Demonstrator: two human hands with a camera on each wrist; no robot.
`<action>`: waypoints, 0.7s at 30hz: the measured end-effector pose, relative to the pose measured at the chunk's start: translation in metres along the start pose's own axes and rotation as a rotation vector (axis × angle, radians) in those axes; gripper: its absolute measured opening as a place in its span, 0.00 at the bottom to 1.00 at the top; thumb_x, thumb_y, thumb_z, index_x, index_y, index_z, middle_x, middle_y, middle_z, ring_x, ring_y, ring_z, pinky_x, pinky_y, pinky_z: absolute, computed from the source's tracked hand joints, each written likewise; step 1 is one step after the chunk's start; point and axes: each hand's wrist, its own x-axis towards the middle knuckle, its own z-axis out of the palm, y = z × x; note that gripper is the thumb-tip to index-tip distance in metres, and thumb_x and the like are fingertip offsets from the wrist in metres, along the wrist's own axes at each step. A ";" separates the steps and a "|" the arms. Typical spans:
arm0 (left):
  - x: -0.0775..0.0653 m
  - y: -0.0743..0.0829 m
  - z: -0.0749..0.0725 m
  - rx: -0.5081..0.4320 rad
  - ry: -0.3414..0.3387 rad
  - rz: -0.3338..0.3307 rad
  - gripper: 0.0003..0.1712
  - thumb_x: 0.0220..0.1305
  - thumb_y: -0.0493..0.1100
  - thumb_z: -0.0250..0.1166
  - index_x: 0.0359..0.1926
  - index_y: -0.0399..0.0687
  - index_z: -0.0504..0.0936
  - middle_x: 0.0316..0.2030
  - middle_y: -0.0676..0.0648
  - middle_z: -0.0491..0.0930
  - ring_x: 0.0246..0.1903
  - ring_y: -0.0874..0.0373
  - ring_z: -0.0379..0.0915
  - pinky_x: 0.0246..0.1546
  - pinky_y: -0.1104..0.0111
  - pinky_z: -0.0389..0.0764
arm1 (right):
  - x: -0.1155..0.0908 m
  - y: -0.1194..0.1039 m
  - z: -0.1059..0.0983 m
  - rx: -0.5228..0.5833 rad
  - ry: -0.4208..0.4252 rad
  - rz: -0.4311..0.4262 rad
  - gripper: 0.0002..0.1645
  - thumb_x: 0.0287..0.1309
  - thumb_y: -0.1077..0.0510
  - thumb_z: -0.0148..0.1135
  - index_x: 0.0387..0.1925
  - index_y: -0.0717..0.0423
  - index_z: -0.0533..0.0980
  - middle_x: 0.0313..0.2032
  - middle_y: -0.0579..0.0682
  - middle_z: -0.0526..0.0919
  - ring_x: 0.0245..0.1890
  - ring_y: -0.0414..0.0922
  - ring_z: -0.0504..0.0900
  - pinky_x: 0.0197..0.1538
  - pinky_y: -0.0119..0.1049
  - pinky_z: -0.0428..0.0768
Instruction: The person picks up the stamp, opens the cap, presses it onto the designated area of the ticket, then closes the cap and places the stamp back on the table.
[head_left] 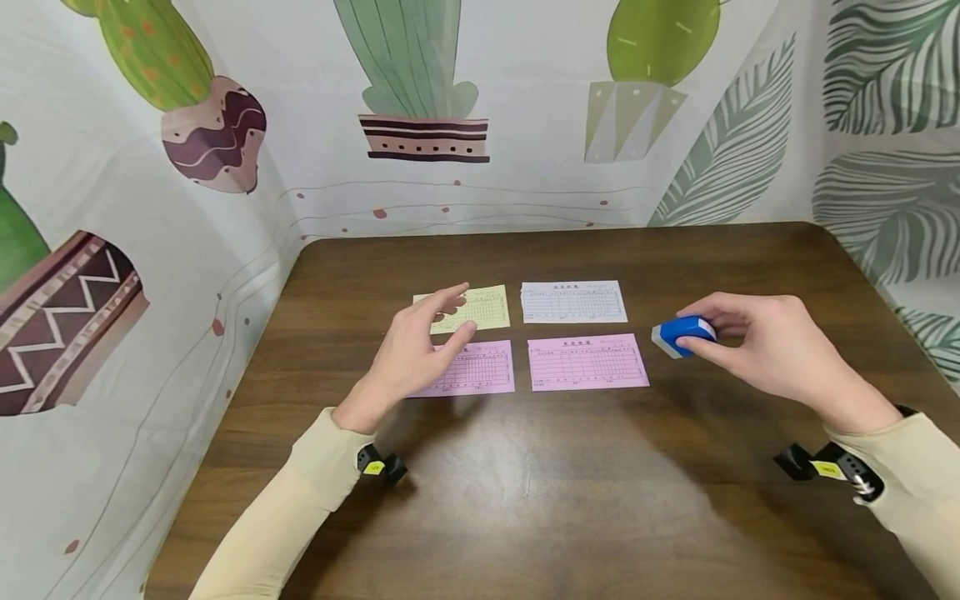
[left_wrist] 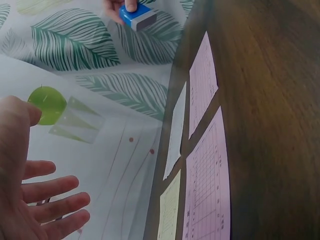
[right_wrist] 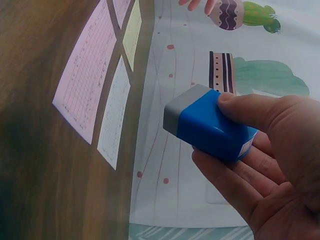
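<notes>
My right hand (head_left: 772,342) pinches a blue stamp (head_left: 684,335) with a grey cap between thumb and fingers. In the right wrist view the stamp (right_wrist: 215,130) is held up above the table, its grey end pointing away from the palm. The left hand (head_left: 412,346) hovers with fingers spread and nothing in them. It partly covers a yellow slip (head_left: 489,307) and a pink slip (head_left: 491,371) in the head view. To their right lie a white slip (head_left: 573,304) and a second pink slip (head_left: 588,365), all printed with form grids.
The slips lie in two rows on a dark wooden table (head_left: 480,500). Behind and beside it hangs a white cloth (head_left: 540,108) printed with cacti and leaves. Each wrist carries a black strap with a small camera.
</notes>
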 end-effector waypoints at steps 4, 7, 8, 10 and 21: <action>0.003 0.003 0.006 -0.027 -0.008 0.003 0.31 0.72 0.48 0.67 0.73 0.45 0.76 0.59 0.41 0.87 0.56 0.44 0.85 0.60 0.50 0.85 | 0.002 -0.003 0.000 0.021 0.008 -0.008 0.23 0.41 0.63 0.89 0.42 0.47 0.89 0.31 0.43 0.92 0.32 0.13 0.80 0.39 0.10 0.78; 0.007 0.007 0.011 -0.046 -0.026 0.000 0.31 0.73 0.48 0.66 0.73 0.44 0.76 0.59 0.41 0.86 0.57 0.45 0.85 0.61 0.52 0.85 | 0.005 -0.005 0.000 0.029 0.008 -0.016 0.23 0.41 0.62 0.89 0.42 0.46 0.89 0.31 0.42 0.92 0.32 0.13 0.80 0.39 0.10 0.78; 0.008 0.009 0.013 -0.051 -0.033 0.001 0.32 0.72 0.48 0.66 0.73 0.44 0.76 0.59 0.41 0.86 0.57 0.46 0.85 0.61 0.52 0.85 | 0.006 -0.006 0.000 0.032 0.006 -0.016 0.23 0.41 0.62 0.89 0.42 0.46 0.89 0.31 0.42 0.92 0.32 0.13 0.80 0.39 0.10 0.78; 0.010 0.013 0.018 -0.051 -0.047 0.013 0.31 0.72 0.47 0.67 0.73 0.43 0.76 0.60 0.41 0.86 0.57 0.46 0.85 0.61 0.53 0.85 | 0.008 -0.009 0.001 0.037 0.002 -0.014 0.23 0.42 0.62 0.88 0.43 0.46 0.89 0.32 0.42 0.92 0.32 0.14 0.81 0.39 0.10 0.78; 0.022 0.032 0.042 -0.127 -0.057 0.111 0.30 0.70 0.42 0.70 0.69 0.36 0.78 0.56 0.40 0.86 0.51 0.48 0.87 0.57 0.57 0.88 | 0.021 -0.028 0.010 0.087 0.008 -0.071 0.22 0.45 0.63 0.87 0.44 0.45 0.89 0.34 0.40 0.92 0.33 0.20 0.84 0.44 0.10 0.78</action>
